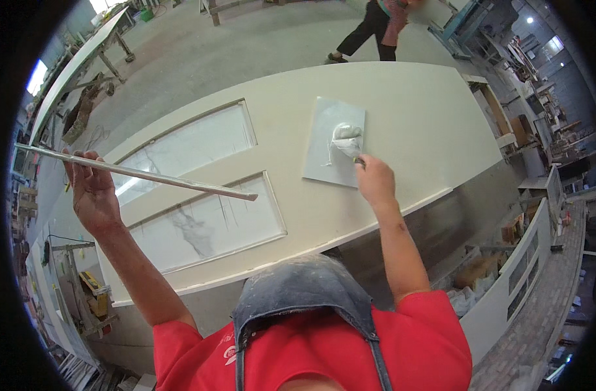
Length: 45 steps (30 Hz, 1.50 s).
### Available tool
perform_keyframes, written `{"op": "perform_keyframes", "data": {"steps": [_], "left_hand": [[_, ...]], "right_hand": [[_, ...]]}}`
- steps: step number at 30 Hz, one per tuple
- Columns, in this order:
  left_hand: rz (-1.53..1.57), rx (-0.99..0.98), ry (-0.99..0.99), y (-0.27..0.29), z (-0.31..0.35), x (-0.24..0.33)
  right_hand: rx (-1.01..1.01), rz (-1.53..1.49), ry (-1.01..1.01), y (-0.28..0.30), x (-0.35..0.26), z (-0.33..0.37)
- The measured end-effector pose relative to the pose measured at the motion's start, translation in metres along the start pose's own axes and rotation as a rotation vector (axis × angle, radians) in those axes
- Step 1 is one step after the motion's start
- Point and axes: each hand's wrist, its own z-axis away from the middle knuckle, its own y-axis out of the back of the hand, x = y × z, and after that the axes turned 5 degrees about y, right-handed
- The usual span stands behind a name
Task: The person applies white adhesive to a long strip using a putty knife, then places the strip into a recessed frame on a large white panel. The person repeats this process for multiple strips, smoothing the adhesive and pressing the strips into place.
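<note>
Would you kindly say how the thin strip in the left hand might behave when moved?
The strip is probably fairly stiff, since it spans well beyond the left hand with little bend. It is likely light, being slender and held one-handed. Its longer side may tip, as the grip is off-centre.

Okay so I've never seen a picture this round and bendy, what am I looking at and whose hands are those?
There's no robot here. It's one picture from a wide fisheye camera on a worker's head, looking down, so straight edges bend. The two bare hands belong to that worker. The left hand holds a long thin strip. The right hand grips a small scraper at some white paste on a flat board. That board lies on a big cream panel, which has two marble-patterned insets, one nearer, one farther. Another person is beyond it.
</note>
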Motion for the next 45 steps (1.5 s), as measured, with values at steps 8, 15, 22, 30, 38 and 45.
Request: {"op": "perform_keyframes", "data": {"steps": [8, 15, 22, 30, 38, 45], "left_hand": [[-0.031, 0.040, -0.072, 0.005, 0.007, -0.001], [0.060, 0.072, -0.109, 0.006, 0.017, -0.012], [0.042, 0.110, -0.094, -0.019, 0.014, -0.017], [0.046, 0.120, -0.128, -0.023, 0.018, -0.016], [-0.008, 0.099, -0.149, -0.007, 0.017, -0.006], [0.105, 0.241, -0.130, -0.007, 0.014, -0.008]], "right_hand": [[-0.401, 0.257, 0.009, 0.043, -0.007, 0.009], [-0.501, -0.663, 0.207, 0.134, -0.066, 0.006], [-0.687, -1.061, 0.643, 0.153, -0.126, 0.003], [-0.640, -0.887, 0.777, 0.157, -0.158, 0.002], [-0.632, -0.810, 0.795, 0.173, -0.134, -0.005], [-0.588, -0.842, 0.720, 0.180, -0.112, -0.006]]}}
